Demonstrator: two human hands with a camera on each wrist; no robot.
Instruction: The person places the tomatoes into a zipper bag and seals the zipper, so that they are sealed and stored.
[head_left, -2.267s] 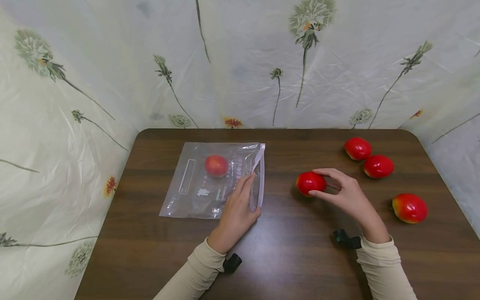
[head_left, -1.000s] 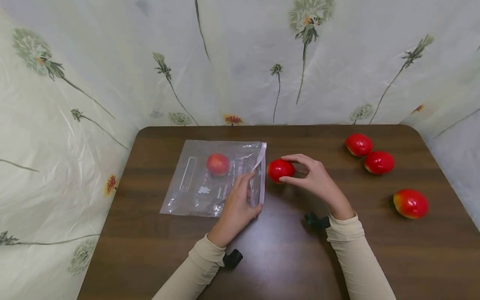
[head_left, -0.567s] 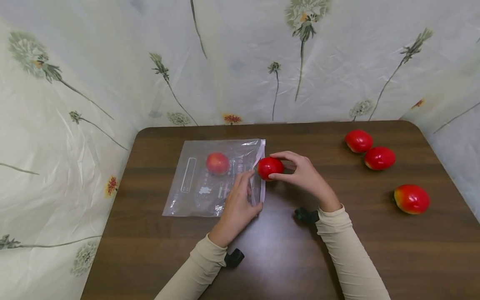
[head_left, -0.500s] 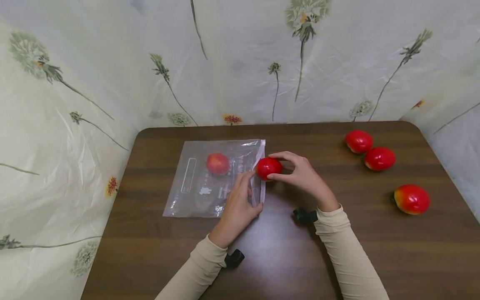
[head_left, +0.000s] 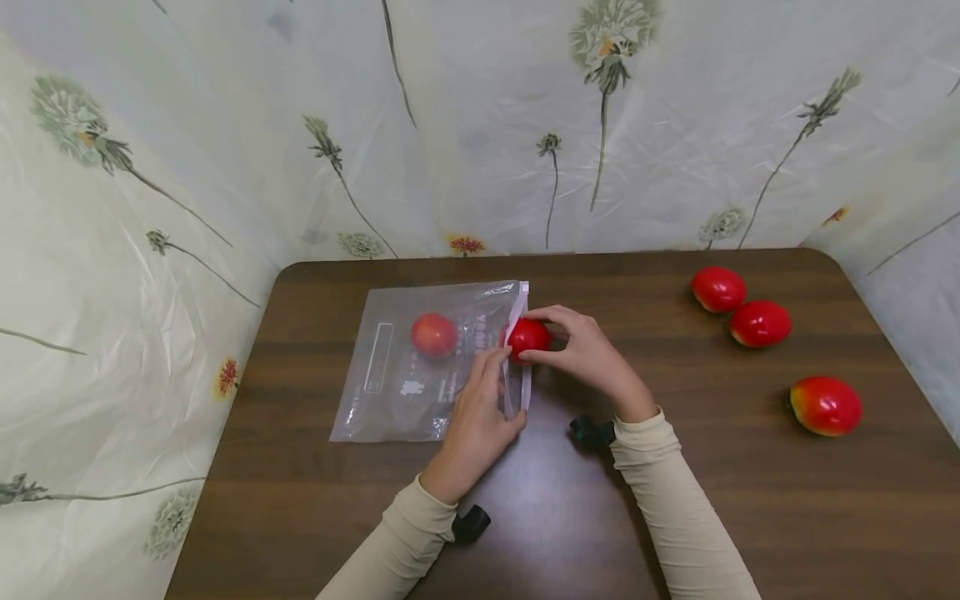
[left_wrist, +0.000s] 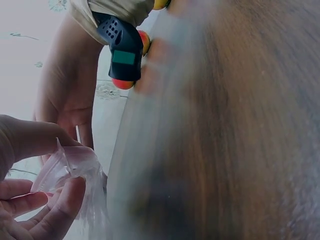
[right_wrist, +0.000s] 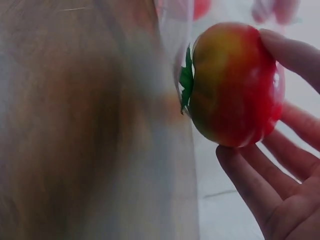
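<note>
A clear zip bag (head_left: 360,408) lies flat on the dark wooden table, its zip mouth facing right. One red tomato (head_left: 433,335) rests inside it, seen through the film. My left hand (head_left: 476,425) holds the mouth's edge; the left wrist view shows the thumb and fingers pinching the film (left_wrist: 82,160). In my right hand (head_left: 585,354), a shiny red tomato (right_wrist: 235,85) with a yellowish end and green leaves is gripped between thumb and fingertips. Its leafy end points at the bag, and its left side is at the parted mouth, partly behind the film.
Two red tomatoes (head_left: 717,289) (head_left: 761,323) sit close together at the back right of the table (head_left: 675,517). Nearer, a third tomato (head_left: 826,406) shows a yellow side. A flower-patterned sheet (head_left: 480,125) hangs behind and at the sides.
My right hand has carried its tomato leftward from the middle of the table to the bag's mouth. The left hand keeps its hold on the bag almost unmoved.
</note>
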